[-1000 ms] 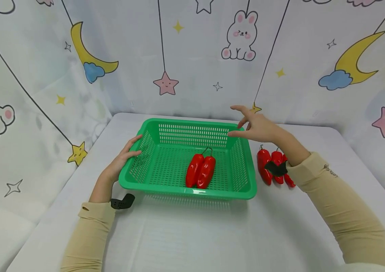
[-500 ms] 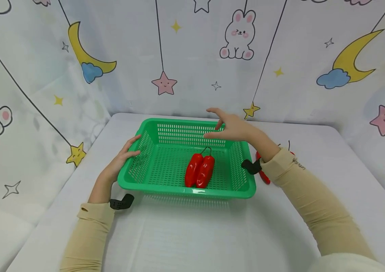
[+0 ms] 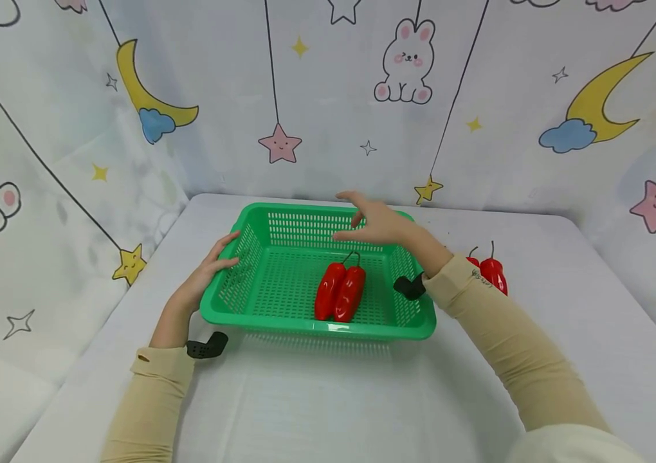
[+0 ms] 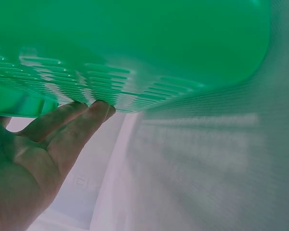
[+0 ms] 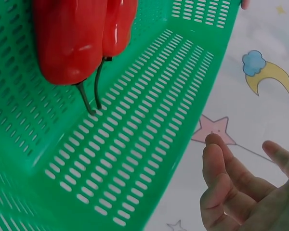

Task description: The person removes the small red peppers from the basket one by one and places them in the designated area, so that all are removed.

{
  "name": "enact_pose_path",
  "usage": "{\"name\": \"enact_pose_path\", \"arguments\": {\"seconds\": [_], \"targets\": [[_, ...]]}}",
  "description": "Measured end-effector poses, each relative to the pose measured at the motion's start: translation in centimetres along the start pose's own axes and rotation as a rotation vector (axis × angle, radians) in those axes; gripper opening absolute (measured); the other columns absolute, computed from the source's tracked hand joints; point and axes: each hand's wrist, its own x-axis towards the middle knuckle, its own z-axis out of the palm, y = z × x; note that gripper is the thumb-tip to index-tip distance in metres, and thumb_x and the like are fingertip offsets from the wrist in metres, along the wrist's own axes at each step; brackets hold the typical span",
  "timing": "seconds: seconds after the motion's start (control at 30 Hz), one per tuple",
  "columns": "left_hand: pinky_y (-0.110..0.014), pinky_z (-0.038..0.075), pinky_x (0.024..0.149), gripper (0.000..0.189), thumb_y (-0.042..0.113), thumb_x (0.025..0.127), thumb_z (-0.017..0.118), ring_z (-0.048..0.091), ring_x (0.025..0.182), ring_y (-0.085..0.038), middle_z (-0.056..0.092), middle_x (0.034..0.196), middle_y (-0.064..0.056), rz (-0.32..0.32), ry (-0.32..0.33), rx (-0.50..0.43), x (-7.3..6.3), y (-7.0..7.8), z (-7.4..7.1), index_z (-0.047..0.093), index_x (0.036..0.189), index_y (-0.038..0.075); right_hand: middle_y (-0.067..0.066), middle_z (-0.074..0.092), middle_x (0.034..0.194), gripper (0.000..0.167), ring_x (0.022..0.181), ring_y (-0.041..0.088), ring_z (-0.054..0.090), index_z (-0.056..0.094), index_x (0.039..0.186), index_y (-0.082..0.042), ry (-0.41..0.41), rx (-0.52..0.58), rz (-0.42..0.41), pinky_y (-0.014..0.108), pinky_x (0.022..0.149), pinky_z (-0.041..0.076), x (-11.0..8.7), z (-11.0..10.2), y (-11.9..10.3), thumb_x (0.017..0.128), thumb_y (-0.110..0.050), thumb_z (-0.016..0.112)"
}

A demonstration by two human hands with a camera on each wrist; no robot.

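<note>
A green plastic basket (image 3: 316,326) with slotted walls stands on the white table. Two glossy red peppers (image 3: 341,292) lie side by side in it, stems toward the back wall. My left hand (image 3: 203,273) holds the basket's left rim, thumb tip over the edge; in the left wrist view, the other fingers (image 4: 77,127) touch the slotted wall from outside. My right hand (image 3: 377,224) hovers over the back right part of the basket, fingers and thumb apart with nothing between them. More red peppers (image 3: 492,273) lie on the table to the right, partly hidden by my right sleeve.
The white table (image 3: 316,399) extends in front of the basket and to both sides. Behind it hangs a pale curtain (image 3: 334,83) printed with moons, stars and a rabbit. Black wrist cameras sit on the left wrist (image 3: 208,346) and the right wrist (image 3: 410,287).
My right hand has moved left from the basket's back right corner to above its inside. The right sleeve now covers part of the table peppers. My left hand stays on the rim.
</note>
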Motion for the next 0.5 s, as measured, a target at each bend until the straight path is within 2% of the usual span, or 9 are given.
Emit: {"name": "enact_pose_path", "arguments": {"seconds": [0.1, 0.23, 0.3, 0.4, 0.5], "targets": [[-0.051, 0.024, 0.099, 0.058, 0.023, 0.097, 0.039, 0.002, 0.134, -0.032, -0.011, 0.151, 0.000, 0.001, -0.002, -0.001, 0.1, -0.1, 0.0, 0.010, 0.148, 0.025, 0.011, 0.059, 0.111, 0.081, 0.099, 0.021, 0.054, 0.022, 0.144, -0.026, -0.008, -0.006, -0.007, 0.041, 0.080, 0.044, 0.3, 0.4, -0.1, 0.079, -0.054, 0.061], [-0.036, 0.038, 0.089, 0.058, 0.023, 0.098, 0.039, 0.020, 0.127, -0.035, -0.007, 0.151, -0.001, -0.013, -0.009, -0.024, 0.1, -0.2, 0.0, 0.010, 0.148, 0.026, 0.013, 0.060, 0.109, 0.081, 0.097, 0.021, 0.054, 0.021, 0.144, -0.024, -0.021, -0.006, -0.029, 0.040, 0.079, 0.044, 0.8, 0.9, -0.2, 0.079, -0.052, 0.061], [-0.030, 0.042, 0.083, 0.057, 0.023, 0.098, 0.038, 0.025, 0.123, -0.036, -0.006, 0.151, -0.002, -0.018, -0.013, -0.030, 0.0, -0.1, -0.1, 0.010, 0.148, 0.027, 0.013, 0.060, 0.108, 0.081, 0.096, 0.021, 0.055, 0.022, 0.144, -0.023, -0.023, -0.003, -0.035, 0.040, 0.079, 0.044, 0.9, 1.2, -0.4, 0.080, -0.051, 0.062], [-0.031, 0.042, 0.083, 0.057, 0.023, 0.098, 0.038, 0.026, 0.123, -0.036, -0.006, 0.151, -0.002, -0.021, -0.013, -0.030, 0.0, -0.1, -0.1, 0.010, 0.148, 0.028, 0.015, 0.059, 0.110, 0.082, 0.096, 0.021, 0.054, 0.022, 0.145, -0.022, -0.037, 0.003, -0.030, 0.040, 0.078, 0.045, 1.0, 1.7, -0.5, 0.080, -0.051, 0.062], [-0.038, 0.036, 0.091, 0.058, 0.023, 0.098, 0.039, 0.018, 0.128, -0.035, -0.009, 0.151, -0.001, -0.012, -0.009, -0.012, 0.0, 0.0, 0.0, 0.010, 0.148, 0.027, 0.016, 0.058, 0.112, 0.083, 0.095, 0.021, 0.054, 0.021, 0.145, -0.021, -0.056, -0.012, -0.017, 0.038, 0.076, 0.045, 1.2, 2.2, -0.4, 0.079, -0.053, 0.061]]}}
